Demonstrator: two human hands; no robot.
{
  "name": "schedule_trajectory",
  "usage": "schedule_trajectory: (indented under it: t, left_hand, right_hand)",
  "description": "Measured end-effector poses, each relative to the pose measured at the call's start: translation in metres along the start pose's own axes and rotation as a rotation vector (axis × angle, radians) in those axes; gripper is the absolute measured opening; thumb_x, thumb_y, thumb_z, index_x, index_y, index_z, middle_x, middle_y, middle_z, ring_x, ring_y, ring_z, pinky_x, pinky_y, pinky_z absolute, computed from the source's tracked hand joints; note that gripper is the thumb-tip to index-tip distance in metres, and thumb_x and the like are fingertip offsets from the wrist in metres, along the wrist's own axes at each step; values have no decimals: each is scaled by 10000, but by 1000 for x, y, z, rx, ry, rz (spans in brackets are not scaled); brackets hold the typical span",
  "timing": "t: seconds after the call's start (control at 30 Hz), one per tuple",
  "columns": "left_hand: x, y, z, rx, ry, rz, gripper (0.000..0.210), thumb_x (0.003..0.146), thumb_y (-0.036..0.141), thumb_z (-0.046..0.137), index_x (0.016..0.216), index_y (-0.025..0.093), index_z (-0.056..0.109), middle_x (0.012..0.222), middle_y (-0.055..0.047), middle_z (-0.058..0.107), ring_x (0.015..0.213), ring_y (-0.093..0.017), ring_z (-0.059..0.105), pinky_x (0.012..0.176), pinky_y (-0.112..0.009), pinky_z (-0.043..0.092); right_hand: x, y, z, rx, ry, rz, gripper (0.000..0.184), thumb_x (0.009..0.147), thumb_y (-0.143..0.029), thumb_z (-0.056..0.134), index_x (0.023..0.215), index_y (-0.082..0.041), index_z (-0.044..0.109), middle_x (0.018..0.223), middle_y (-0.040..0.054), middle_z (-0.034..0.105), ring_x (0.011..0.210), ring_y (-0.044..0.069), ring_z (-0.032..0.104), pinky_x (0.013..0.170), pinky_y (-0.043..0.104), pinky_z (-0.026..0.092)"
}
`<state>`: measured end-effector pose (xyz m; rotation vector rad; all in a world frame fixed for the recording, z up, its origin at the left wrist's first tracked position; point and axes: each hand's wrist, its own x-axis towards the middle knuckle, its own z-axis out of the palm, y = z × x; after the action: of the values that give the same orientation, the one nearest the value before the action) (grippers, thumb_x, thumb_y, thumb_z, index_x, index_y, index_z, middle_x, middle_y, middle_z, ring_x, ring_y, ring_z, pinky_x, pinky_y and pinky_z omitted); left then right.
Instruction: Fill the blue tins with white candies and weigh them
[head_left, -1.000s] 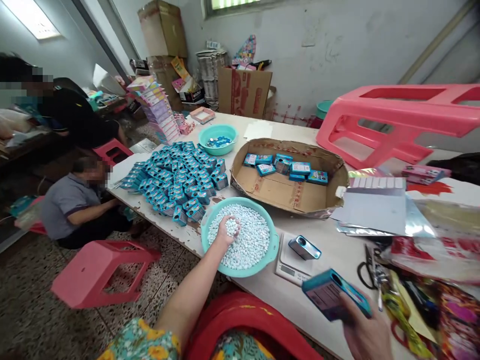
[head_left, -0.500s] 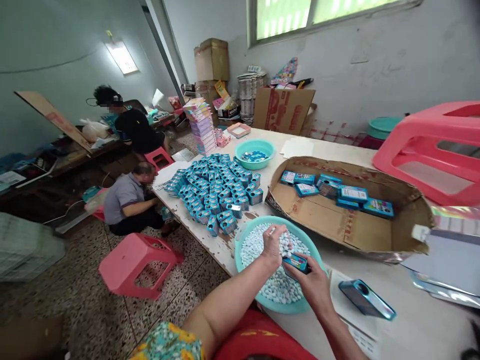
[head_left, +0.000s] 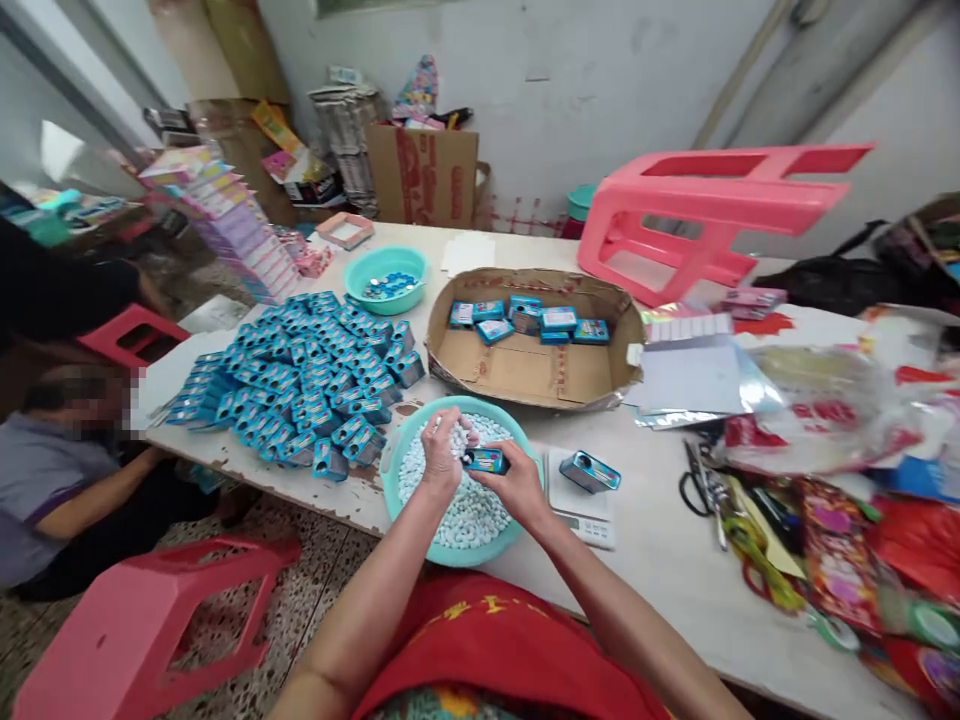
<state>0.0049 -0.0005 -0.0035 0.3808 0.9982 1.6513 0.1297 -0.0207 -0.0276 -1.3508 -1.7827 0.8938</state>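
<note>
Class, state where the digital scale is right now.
In the head view, the digital scale sits on the table just right of the bowl of white pellets, with one blue box on it.

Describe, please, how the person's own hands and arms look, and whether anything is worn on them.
The left hand and the right hand are both without gloves, and no watch or bracelet shows at the wrists. The forearms are bare; no sleeve is in view. Whether there are rings cannot be told. Between the arms, a red apron-like garment with yellow markings shows.
</note>
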Motion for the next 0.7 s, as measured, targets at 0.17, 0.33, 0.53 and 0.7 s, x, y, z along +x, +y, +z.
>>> schedule_trajectory:
  t: [0.17, 0.33, 0.53, 0.7]
  left_hand:
    - [-1, -3, 5, 98, -37, 82, 251, 740, 338, 629, 618, 165, 494, 556, 14, 532, 511, -106, 528, 534, -225, 432]
    - [-1, -6, 13, 75, -57, 34, 242, 737, 338, 638, 640, 166, 497, 557, 28, 517, 480, -96, 513, 510, -220, 420]
    - [-2, -10, 19, 96, -37, 57, 254, 747, 348, 635, 640, 166, 495, 553, 30, 495, 485, -102, 514, 506, -230, 426]
    - [-6, -12, 20, 82, -33, 21, 267, 732, 371, 649, 662, 167, 492, 563, 29, 506, 480, -96, 505, 491, -221, 417]
  right_hand:
    - [-1, -3, -7, 20, 37, 23, 314, 636, -314, 758, 908, -213, 640, 859, 3, 617, 830, 197, 574, 754, 308, 433]
    - [-1, -4, -13, 13, 60, 37, 311, 631, -286, 759, 910, -220, 639, 870, 2, 612, 844, 195, 569, 751, 301, 431]
    - [-2, 0, -19, 4, 54, 62, 316, 616, -285, 768, 894, -217, 634, 849, -1, 604, 820, 194, 576, 736, 301, 431]
    - [-4, 2, -23, 17, 51, 70, 305, 625, -293, 764, 892, -219, 636, 846, -2, 609, 820, 196, 583, 734, 301, 436]
